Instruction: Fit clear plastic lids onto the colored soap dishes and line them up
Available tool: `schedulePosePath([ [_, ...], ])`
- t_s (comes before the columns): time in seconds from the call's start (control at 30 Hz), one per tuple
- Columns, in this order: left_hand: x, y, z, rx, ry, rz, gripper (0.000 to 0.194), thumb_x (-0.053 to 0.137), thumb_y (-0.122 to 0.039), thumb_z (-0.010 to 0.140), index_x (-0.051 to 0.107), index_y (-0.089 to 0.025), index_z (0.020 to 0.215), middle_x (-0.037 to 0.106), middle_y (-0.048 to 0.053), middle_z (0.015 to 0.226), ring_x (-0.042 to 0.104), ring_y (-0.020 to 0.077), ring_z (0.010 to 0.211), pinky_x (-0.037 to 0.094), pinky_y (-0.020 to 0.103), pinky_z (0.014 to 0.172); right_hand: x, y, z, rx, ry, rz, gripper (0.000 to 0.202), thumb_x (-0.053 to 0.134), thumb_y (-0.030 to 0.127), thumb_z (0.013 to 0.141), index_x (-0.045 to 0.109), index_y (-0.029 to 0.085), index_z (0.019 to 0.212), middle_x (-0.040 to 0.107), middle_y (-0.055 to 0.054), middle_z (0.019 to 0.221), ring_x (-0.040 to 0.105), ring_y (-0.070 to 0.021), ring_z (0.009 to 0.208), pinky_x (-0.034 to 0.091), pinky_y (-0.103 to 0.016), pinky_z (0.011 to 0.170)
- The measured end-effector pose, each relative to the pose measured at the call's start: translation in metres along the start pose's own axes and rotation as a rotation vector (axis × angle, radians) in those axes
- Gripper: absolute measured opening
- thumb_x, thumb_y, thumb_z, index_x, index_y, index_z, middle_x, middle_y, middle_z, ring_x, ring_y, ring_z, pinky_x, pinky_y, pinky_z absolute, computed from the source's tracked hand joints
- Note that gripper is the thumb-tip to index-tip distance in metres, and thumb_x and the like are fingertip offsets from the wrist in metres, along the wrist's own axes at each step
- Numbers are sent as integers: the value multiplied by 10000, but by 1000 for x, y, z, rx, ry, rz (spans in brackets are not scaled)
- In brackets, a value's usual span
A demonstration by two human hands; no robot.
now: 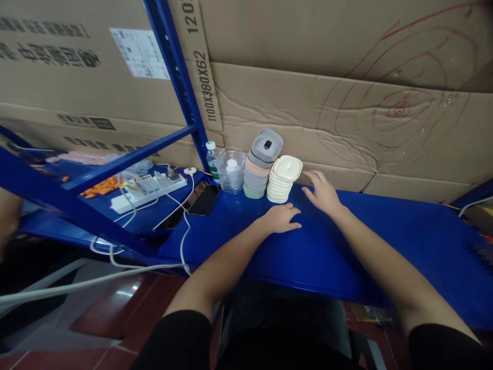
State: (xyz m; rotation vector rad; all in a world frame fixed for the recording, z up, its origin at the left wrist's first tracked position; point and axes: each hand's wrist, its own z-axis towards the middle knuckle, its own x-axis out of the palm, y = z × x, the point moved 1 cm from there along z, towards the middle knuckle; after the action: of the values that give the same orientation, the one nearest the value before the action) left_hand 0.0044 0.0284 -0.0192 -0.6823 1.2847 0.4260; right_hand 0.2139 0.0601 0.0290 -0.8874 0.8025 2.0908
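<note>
At the back of the blue table (304,252) stand three stacks side by side. Clear containers (231,172) are on the left, grey, peach and green lids (257,177) in the middle, and cream lids (280,185) on the right. The top cream lid tilts toward me. My left hand (282,218) is just in front of the cream stack, fingers apart and holding nothing. To the right of that stack my right hand (322,194) hovers with spread fingers, also with nothing in it.
A bottle (212,160) and a dark phone (205,199) lie left of the stacks. Beyond a blue post (181,77) are a white power strip (148,192), cables and orange pieces (102,187). Cardboard (269,97) backs the table. A person's arm (7,216) shows far left.
</note>
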Motion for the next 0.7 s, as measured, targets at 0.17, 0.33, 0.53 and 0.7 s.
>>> schedulePosePath([
  [0.17,-4,2,-2,-10,-4,7,580,628,-553,972,625,-181,1416,682,139,1275,701,307,1138,558,397,957,14,-2,32,-78,-35,-167,409,567,252,978,638,244,1380,635,-149,1424,634,-346,1282,618,-500,939],
  [0.33,-2,3,-1,-15,0,31,600,628,-573,963,625,-189,1423,677,149,1278,708,320,1113,563,408,931,13,5,44,-122,-77,-168,322,504,209,1008,733,224,1233,716,-141,1331,651,-322,1261,551,-504,1056],
  [0.53,-4,1,-2,-7,17,38,612,619,-577,968,613,-186,1439,674,153,1282,703,328,1133,567,417,926,-4,1,41,-61,-248,-53,291,491,294,1031,726,226,1189,731,-135,1281,690,-300,1167,550,-481,1015],
  [0.7,-4,1,-3,-10,3,31,613,634,-564,963,603,-177,1437,678,157,1280,708,335,1116,575,436,914,-22,-13,8,242,-506,267,243,668,461,939,694,230,1012,745,-98,963,699,-252,814,587,-431,778],
])
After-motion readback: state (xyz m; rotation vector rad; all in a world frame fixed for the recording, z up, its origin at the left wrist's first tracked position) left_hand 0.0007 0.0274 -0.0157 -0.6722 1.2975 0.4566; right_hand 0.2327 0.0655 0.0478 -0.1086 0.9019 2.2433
